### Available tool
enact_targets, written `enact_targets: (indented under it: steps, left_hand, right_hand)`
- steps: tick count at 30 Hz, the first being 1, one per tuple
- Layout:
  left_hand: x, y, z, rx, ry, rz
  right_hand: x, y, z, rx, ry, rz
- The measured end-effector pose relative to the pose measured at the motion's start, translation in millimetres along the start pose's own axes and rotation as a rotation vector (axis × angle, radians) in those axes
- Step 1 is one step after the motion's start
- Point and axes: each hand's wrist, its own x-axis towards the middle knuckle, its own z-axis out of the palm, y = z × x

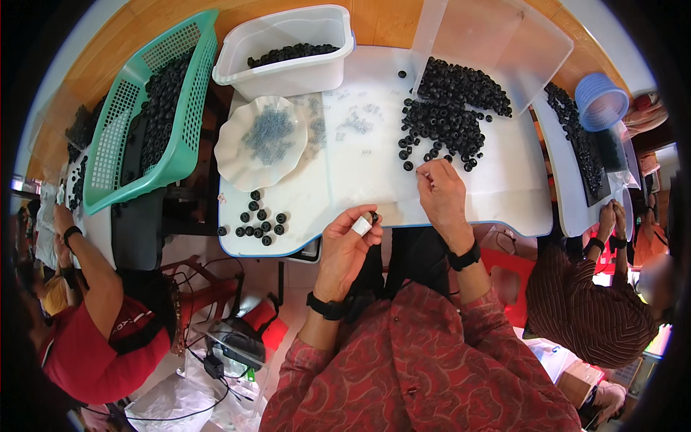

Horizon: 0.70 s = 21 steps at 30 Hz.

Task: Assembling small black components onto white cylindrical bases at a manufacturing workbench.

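My left hand (345, 248) is closed near the table's front edge, holding a small black round part (373, 217) at its fingertips. A white wrap (362, 225) covers one of its digits. My right hand (442, 196) is at the near side of a heap of black round parts (445, 129), its fingertips pinched together. Whether anything sits in that pinch is too small to tell. A cream wavy-edged plate (229, 160) at the left bears a pile of small grey spring-like pieces (270, 135). Several loose black parts (259, 216) lie at the table's front left.
A white tub (288, 81) of black parts stands at the back; a green basket (144, 189) is left of it. A clear bin (504, 43) lies tipped behind the heap. Co-workers (108, 338) sit at left and right (597, 302), beside blue bowls (601, 102).
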Motion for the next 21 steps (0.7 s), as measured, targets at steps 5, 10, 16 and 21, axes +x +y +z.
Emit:
enact_targets:
  steps: [5,10,16,21]
  left_hand:
    - [-2,0,-2,-0.057,-0.008,-0.006]
    - [-4,0,0,-0.098,-0.019,-0.014]
    - [-7,1,12,-0.079,0.0,-0.033]
    - [-8,2,21,-0.055,-0.013,-0.016]
  right_hand:
    - [-2,-10,-1,0.173,0.035,0.113]
    - [-20,-26,-13,0.608,-0.131,0.322]
    - [-35,-48,-28,0.912,-0.236,0.524]
    - [-39,-58,-35,0.956,-0.238,0.459]
